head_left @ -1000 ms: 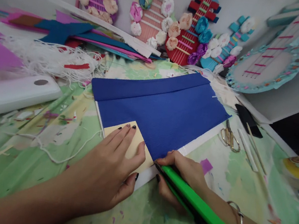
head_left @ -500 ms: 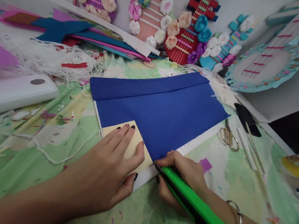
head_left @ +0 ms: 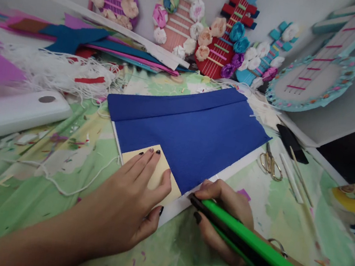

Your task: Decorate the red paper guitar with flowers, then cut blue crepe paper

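My left hand [head_left: 135, 198] lies with fingers spread on a pale yellow square [head_left: 161, 168], pressing it over the lower left part of a blue sheet [head_left: 181, 129]. White board [head_left: 239, 165] shows along the blue sheet's lower edges. In my right hand [head_left: 225, 212] is a long green and black tool [head_left: 257, 244], its dark tip just right of the yellow square's lower corner, near the sheet's edge. The tool's far end runs down to the lower right.
Gold-handled scissors [head_left: 271, 163], a white stick [head_left: 291, 178] and a black object [head_left: 292, 142] lie at the right. White string [head_left: 49, 68] and a white device [head_left: 15, 114] are at the left. Decorated paper guitars [head_left: 217, 49] lean on the wall behind.
My right hand and the green tool have moved slightly right, and the tool's tip has left the yellow square's corner. My left hand stays on the square.
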A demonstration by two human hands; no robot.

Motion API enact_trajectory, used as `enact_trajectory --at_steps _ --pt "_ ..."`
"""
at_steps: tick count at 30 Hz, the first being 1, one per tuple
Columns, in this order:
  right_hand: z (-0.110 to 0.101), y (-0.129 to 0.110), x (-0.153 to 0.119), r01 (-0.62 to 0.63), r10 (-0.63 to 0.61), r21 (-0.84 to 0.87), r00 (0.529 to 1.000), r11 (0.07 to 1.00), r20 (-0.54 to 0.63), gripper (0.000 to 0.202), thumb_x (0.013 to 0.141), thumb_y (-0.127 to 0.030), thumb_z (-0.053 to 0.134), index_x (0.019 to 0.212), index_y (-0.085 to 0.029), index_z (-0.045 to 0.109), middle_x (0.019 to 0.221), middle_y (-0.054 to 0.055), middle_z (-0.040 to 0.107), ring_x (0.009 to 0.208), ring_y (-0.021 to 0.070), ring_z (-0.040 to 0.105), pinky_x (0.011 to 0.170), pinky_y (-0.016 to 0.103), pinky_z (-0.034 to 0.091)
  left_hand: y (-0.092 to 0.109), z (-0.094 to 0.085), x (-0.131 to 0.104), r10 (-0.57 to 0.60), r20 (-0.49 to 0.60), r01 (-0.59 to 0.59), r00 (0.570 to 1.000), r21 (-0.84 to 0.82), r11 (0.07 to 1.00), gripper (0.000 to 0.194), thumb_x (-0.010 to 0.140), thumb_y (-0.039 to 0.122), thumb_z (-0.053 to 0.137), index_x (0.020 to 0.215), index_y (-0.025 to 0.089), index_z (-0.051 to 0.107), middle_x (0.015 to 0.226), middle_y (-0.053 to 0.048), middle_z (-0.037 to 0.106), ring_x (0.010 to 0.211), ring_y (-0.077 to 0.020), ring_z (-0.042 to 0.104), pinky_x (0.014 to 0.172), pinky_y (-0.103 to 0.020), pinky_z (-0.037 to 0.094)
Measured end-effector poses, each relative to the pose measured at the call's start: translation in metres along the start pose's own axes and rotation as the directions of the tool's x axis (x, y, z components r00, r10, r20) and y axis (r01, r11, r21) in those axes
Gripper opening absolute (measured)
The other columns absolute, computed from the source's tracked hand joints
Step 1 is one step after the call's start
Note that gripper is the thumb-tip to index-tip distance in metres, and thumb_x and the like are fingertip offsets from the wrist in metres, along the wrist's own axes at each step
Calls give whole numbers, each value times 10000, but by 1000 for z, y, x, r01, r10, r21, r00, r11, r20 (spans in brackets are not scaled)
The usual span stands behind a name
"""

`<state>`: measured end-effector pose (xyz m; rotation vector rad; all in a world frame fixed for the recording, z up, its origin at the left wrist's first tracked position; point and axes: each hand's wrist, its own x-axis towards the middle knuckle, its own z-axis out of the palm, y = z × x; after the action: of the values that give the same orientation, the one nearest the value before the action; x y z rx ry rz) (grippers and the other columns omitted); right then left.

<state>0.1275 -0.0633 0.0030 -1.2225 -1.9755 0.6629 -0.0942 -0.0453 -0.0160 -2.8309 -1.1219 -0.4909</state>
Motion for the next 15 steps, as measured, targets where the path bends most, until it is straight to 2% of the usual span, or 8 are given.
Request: enact_trajectory --at_steps 4,7,10,12,15 --pt "-16 -10 3 -3 -1 103 999 995 39 154 779 -249 591 924 -227 545 749 27 670 590 200 637 494 290 495 1 -1 0 -11 20 11 1000 -3 1000 481 836 324 522 1254 89 561 1386 -313 445 1343 -443 362 1059 -569 371" --pt "-32 -16 13 -24 21 43 998 999 61 177 818 -231 620 991 -242 587 883 29 690 722 187 672 549 245 523 3 -3 0 -33 48 33 998 -4 999 485 843 330 518 1270 102 542 1405 -289 437 1357 -428 345 1065 -561 366" --pt "-49 -22 36 -77 76 -1 996 997 -47 197 832 -250 668 1017 -240 600 897 21 686 737 153 670 569 199 523 6 -5 0 -67 70 67 995 15 998 490 859 353 505 1280 104 529 1406 -280 443 1346 -434 359 1062 -571 362" --pt "-58 -23 56 -66 66 5 994 998 -86 218 799 -278 725 986 -234 623 878 13 680 710 140 660 555 186 517 8 -5 -1 -86 75 84 993 28 996 494 867 367 495 1285 104 521 1393 -282 459 1335 -442 374 1055 -588 357" --pt "-59 -20 88 -2 1 58 1000 998 11 251 730 -284 800 945 -226 685 883 19 700 759 160 673 614 206 544 9 -3 -2 -94 65 92 993 28 995 498 883 375 474 1300 106 508 1404 -286 449 1339 -439 372 1054 -585 355"
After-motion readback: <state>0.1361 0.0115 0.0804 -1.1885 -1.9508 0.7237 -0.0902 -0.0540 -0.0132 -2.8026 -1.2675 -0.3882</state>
